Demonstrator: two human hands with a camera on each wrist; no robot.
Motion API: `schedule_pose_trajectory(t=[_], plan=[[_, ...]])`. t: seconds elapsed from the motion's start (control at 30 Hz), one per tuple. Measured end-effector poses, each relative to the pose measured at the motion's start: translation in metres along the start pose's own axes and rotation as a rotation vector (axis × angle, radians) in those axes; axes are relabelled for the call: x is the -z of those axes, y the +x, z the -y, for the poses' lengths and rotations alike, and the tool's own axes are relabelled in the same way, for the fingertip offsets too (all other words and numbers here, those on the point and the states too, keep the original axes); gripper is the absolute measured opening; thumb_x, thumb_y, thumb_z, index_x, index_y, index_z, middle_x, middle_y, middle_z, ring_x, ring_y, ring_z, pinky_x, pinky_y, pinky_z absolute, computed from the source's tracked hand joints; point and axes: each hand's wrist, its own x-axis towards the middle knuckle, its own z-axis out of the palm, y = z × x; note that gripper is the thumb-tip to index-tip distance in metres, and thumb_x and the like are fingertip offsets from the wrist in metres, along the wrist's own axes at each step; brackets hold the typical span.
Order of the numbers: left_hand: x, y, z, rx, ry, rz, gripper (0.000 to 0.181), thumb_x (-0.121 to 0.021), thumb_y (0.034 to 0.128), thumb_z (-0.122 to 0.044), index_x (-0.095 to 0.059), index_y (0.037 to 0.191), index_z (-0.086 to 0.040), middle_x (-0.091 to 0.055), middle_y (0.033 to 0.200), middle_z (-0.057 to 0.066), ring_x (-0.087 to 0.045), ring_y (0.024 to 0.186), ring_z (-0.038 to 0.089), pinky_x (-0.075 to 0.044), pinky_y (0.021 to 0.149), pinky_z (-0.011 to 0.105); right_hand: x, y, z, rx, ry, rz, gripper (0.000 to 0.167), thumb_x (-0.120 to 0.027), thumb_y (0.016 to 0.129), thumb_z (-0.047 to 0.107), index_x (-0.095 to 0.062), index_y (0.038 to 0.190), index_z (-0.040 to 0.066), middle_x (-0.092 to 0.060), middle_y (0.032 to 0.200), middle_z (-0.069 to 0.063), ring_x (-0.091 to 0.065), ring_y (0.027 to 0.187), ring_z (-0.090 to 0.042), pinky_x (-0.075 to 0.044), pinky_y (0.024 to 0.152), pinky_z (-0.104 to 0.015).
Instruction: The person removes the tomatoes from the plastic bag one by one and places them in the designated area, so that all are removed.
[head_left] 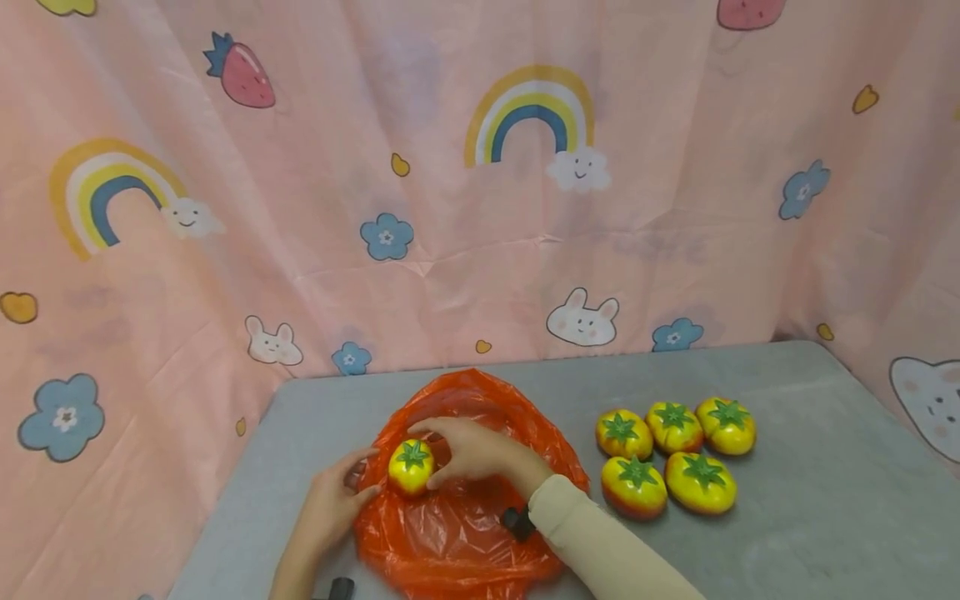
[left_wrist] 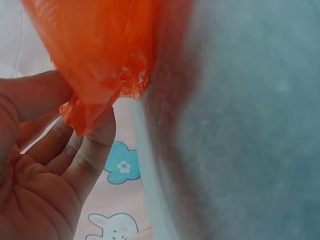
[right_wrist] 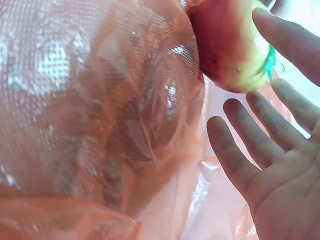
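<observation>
A red-orange plastic bag lies spread on the grey table. My left hand is at its left edge; in the left wrist view, the thumb and fingers pinch a gathered bit of the bag. A yellow-and-red toy tomato with a green star-shaped top sits at the bag's left part; I cannot tell whether it is inside or on top. Over the bag, my right hand reaches around that tomato. The right wrist view shows its fingers spread and fairly straight beside the tomato, with no firm grip visible.
Right of the bag, several similar tomatoes stand close together in two rows on the grey table. A pink printed curtain hangs behind the table's back edge and along its sides.
</observation>
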Motion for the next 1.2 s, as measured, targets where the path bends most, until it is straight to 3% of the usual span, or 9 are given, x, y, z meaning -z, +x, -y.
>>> schedule_pose_trajectory(t=[0.47, 0.87, 1.2], plan=[[0.002, -0.001, 0.0, 0.004, -0.004, -0.01, 0.05, -0.077, 0.0835, -0.005, -0.064, 0.131, -0.014, -0.07, 0.11, 0.011, -0.063, 0.081, 0.015, -0.06, 0.07, 0.031, -0.005, -0.001, -0.006, 0.03, -0.036, 0.037, 0.063, -0.084, 0.08, 0.025, -0.055, 0.136, 0.031, -0.06, 0.133, 0.015, -0.055, 0.125, -0.009, -0.046, 0.112, -0.038], [0.002, -0.003, -0.001, -0.019, -0.047, -0.004, 0.049, -0.077, 0.084, -0.004, -0.064, 0.13, -0.014, -0.071, 0.109, 0.011, -0.067, 0.081, 0.015, -0.061, 0.068, 0.028, -0.013, 0.004, -0.008, -0.001, 0.012, 0.052, 0.067, -0.084, 0.08, 0.03, -0.054, 0.14, 0.031, -0.057, 0.136, 0.015, -0.054, 0.121, -0.008, -0.046, 0.112, -0.042], [0.004, -0.003, -0.002, -0.005, -0.021, -0.007, 0.049, -0.076, 0.0848, -0.005, -0.064, 0.131, -0.013, -0.07, 0.108, 0.011, -0.065, 0.081, 0.015, -0.06, 0.068, 0.028, -0.016, 0.002, -0.008, 0.009, 0.049, 0.044, 0.053, -0.085, 0.079, 0.031, -0.059, 0.125, 0.03, -0.058, 0.124, 0.014, -0.053, 0.111, -0.005, -0.051, 0.105, -0.034]])
